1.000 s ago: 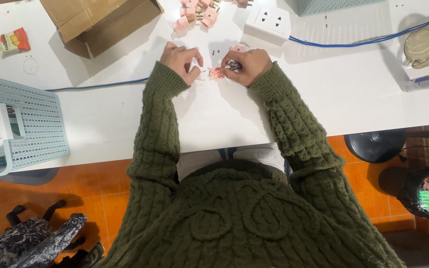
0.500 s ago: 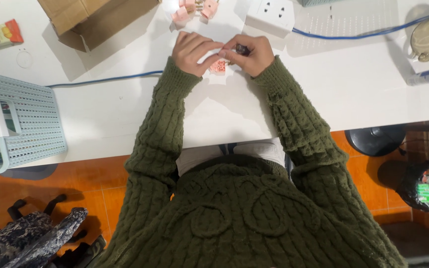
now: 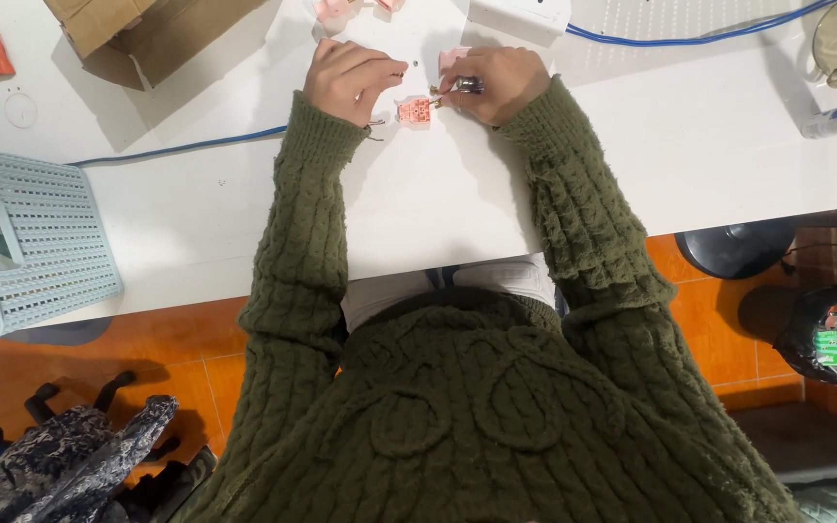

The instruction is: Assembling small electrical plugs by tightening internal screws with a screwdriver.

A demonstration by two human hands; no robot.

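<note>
Left hand [image 3: 349,79] curled, steadying the small pink part [image 3: 416,110] near the surface's far edge, right hand [image 3: 492,81] pinching a metal tool [image 3: 465,87] — keep it square, I'd judge.

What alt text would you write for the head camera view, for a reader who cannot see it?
A person in a green knit sweater works at a white table, the left hand and right hand close around a small pink part. A cardboard box, a blue cable and a pale plastic basket lie nearby.
</note>
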